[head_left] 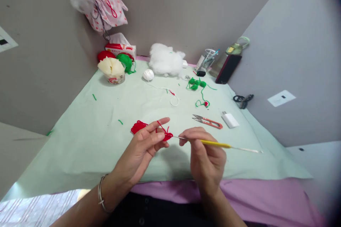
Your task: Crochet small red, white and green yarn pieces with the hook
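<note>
Between thumb and fingers, my left hand (145, 145) pinches a small red crochet piece (167, 136). A strand of red yarn runs up over its raised index finger. Behind that hand lies a bundle of red yarn (137, 126) on the table. My right hand (206, 156) is closed around the yellow handle of a crochet hook (215, 143). The hook's thin metal tip reaches left to the red piece and touches it; whether it passes through a stitch is too small to tell. Its other metal end points right.
Orange-handled thread snips (209, 121) and a white charger (230, 119) lie beyond my right hand. Farther back are green crocheted pieces (197, 84), white stuffing (166, 60), a white yarn ball (148, 75), a paper cup (115, 78), a tissue box (130, 51) and a phone (228, 69).
</note>
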Available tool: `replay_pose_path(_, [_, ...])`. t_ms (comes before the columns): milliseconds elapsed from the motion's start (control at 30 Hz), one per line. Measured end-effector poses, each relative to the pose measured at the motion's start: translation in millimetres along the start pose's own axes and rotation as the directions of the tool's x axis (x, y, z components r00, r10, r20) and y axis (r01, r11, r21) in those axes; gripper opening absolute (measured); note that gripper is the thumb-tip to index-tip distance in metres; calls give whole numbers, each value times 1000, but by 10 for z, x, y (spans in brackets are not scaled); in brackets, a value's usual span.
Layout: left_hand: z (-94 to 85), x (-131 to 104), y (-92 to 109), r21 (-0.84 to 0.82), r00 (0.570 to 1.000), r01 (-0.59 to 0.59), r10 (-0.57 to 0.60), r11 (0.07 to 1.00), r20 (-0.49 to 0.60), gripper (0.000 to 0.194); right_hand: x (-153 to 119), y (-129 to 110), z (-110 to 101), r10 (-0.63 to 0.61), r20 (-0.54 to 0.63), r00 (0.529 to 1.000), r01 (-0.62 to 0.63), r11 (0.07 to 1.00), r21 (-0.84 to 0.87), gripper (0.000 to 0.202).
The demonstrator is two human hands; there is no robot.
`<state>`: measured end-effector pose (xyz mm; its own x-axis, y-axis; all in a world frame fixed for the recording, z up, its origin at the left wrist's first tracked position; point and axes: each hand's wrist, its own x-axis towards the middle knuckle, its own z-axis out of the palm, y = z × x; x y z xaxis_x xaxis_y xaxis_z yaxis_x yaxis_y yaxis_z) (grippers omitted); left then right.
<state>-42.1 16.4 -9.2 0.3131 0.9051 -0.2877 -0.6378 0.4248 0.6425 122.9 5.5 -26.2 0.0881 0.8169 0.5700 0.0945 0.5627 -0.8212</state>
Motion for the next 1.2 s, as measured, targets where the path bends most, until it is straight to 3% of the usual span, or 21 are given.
replay_pose_path(67, [30,-7,-14,61,999,-41,40,997,27,37,36,-33,21,54,12,998,-54,996,68,21])
replay_pose_path(167, [72,-13,-59,145,995,-89,82,985,50,40,32,-55,52,50,16,999,-50,999,12,22])
replay_pose_path(300, [88,-2,-116,121,993,-117,118,986,4,43,-79,-18,40,-160,92,983,179,947,-266,35])
replay_pose_path(400, [72,12,-111,8,1000,-26,26,1000,-13,41,-117,4,2,-291,138,947,322,853,-411,44])
replay_pose_path(500, [54,22,-76,-66,999,47,-48,997,-15,35,-56,-20,-26,-170,13,985,168,951,-260,32])
replay_pose_path(567, [57,22,-69,-51,1000,11,-12,999,-27,32,-7,-42,-22,-39,-48,998,34,996,-87,25])
replay_pose_path(633, [74,17,-90,3,996,-76,76,997,-45,33,6,-47,3,15,-39,999,-16,999,-30,24])
replay_pose_path(733, [100,8,-148,50,982,-175,178,983,-69,40,-42,-9,45,-138,51,989,147,952,-269,27])
replay_pose_path(833, [88,17,-158,-21,999,-41,40,999,-17,40,-85,37,36,-305,96,948,315,838,-446,36])
replay_pose_path(900, [64,30,-124,-61,998,59,-59,996,-1,37,-72,37,5,-258,13,966,243,892,-381,33])
replay_pose_path(1000, [39,40,-70,-29,998,14,-16,999,-60,33,-17,-12,-27,-33,-111,993,22,995,-96,25])
replay_pose_path(1067, [43,32,-68,54,996,-70,73,996,-56,32,9,-53,-15,66,-63,996,-64,997,31,22])
replay_pose_path(1200, [64,3,-116,149,991,-133,133,980,9,39,4,-71,35,38,27,999,-37,999,-35,23])
